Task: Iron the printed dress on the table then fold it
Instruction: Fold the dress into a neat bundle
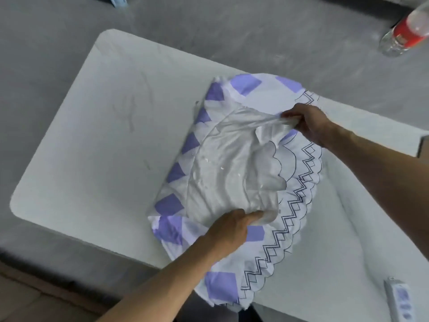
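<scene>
The printed dress (253,94) lies bunched on the white table (111,126), white with purple squares and a black zigzag scalloped hem. Its plain white lining (222,163) is folded over the middle. My left hand (232,226) grips the near edge of that lining, thumb on top. My right hand (308,123) pinches the far edge of the lining and pulls it taut a little above the dress.
A clear bottle with a red label (406,31) lies at the top right. A white power strip (400,300) sits on the table's near right part. Grey floor surrounds the table; the table's left half carries nothing.
</scene>
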{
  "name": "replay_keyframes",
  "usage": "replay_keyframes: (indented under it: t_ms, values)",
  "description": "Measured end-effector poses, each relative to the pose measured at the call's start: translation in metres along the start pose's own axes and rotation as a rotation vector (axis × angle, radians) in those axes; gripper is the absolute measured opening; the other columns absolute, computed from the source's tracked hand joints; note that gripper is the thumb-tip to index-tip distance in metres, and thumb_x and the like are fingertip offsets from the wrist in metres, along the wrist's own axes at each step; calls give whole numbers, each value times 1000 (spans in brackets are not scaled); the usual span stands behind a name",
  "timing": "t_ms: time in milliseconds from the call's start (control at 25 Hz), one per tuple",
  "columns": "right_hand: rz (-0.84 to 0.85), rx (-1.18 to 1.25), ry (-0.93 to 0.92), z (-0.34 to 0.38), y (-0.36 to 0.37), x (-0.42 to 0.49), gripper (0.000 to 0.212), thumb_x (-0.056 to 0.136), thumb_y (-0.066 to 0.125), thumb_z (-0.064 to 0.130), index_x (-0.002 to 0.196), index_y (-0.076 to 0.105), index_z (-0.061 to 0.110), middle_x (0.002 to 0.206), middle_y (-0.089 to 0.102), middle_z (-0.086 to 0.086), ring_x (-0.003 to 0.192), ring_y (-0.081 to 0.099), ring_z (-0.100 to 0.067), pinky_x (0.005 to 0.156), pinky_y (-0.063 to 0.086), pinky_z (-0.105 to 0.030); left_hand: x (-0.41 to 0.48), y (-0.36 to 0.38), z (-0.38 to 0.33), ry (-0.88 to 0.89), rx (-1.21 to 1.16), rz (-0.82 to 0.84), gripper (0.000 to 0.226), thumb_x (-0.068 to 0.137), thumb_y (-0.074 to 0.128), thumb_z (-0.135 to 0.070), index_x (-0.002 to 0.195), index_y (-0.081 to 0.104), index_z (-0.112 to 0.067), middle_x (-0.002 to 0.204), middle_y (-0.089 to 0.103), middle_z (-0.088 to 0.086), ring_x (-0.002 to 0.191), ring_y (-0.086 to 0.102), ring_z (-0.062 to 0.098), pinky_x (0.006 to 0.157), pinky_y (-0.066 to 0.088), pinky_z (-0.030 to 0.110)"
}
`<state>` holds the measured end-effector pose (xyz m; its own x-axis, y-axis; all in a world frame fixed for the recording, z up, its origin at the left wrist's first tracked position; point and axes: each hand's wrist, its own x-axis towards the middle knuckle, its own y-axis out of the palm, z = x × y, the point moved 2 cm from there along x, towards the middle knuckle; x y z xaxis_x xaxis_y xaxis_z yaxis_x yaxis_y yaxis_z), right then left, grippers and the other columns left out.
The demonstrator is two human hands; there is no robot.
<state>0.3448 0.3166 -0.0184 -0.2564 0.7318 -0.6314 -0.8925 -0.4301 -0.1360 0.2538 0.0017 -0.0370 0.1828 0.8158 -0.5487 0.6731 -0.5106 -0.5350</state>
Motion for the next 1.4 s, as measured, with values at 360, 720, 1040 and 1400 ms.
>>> replay_keyframes:
  t_ms: [360, 720, 1040, 1400]
  values:
    - [-202, -1168, -278, -60, 19, 37, 24, 80, 59, 8, 100, 71, 10, 113, 56, -19, 104, 55, -38, 87, 47, -38, 23, -38, 74, -284, -278, -174, 27, 89, 56, -13, 111, 69, -21, 100, 70, 4, 91, 67, 21, 80, 53, 33]
    - [294, -1685, -1030, 25, 207, 107, 39, 83, 68, 11, 122, 63, 15, 136, 52, -15, 120, 49, -36, 93, 41, -44, 11, -93, 192, -724, -227, -42, 52, 72, 74, -57, 104, 62, -18, 106, 68, 4, 97, 65, 26, 78, 49, 28]
    - [266, -2140, -809, 40, 236, 113, 24, 92, 47, 16, 113, 57, 13, 108, 66, -8, 103, 61, -28, 94, 35, -35, -16, -123, 217, -513, -294, -43, 21, 81, 69, -33, 92, 58, -18, 97, 69, 6, 95, 65, 25, 67, 41, 25]
    - [208, -1708, -1089, 116, 205, 51, 17, 75, 67, -2, 88, 59, 4, 89, 59, -17, 89, 55, -37, 68, 41, -42, -76, -230, 183, -513, 99, -150, 23, 76, 63, -22, 67, 42, -19, 69, 54, -1, 72, 52, 28, 53, 32, 29]
